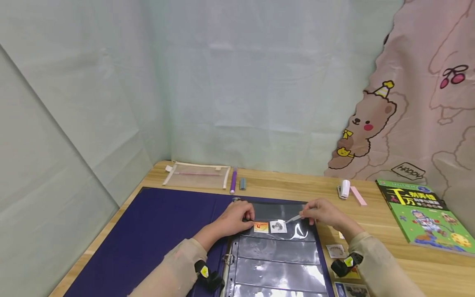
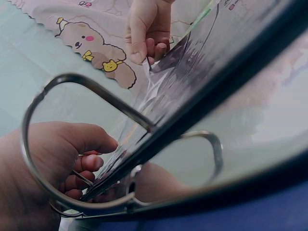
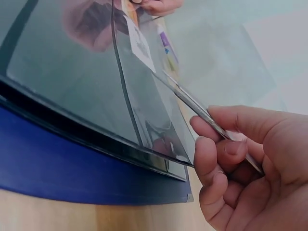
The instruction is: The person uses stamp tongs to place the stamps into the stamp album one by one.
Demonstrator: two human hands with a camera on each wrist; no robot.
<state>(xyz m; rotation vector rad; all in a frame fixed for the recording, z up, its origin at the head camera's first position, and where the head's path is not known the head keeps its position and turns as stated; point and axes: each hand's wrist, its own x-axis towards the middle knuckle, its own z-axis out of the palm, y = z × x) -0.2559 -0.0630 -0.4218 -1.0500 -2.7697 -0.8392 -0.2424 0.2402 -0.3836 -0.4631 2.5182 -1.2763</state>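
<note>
My right hand [image 1: 323,212] grips a pair of metal tweezers [image 3: 195,102] between thumb and fingers. The tweezer tips meet the corner of a small white stamp [image 1: 278,226] with a grey picture, at the top rows of a clear-pocketed album page [image 1: 276,249]. Left of it sits an orange stamp [image 1: 261,227]. My left hand [image 1: 234,218] rests at the page's ring side, thumb tip beside the orange stamp and fingers bent. Whether it pinches the clear film cannot be made out. In the left wrist view, a metal binder ring [image 2: 29,144] stands before the left hand [image 2: 53,154].
The blue album cover [image 1: 148,235] lies spread to the left. More stamps [image 1: 335,251] lie right of the page, partly under the right arm. Along the back are a mesh pouch [image 1: 196,175], a purple pen [image 1: 233,181] and a white stapler [image 1: 344,189]. A green book [image 1: 426,214] lies far right.
</note>
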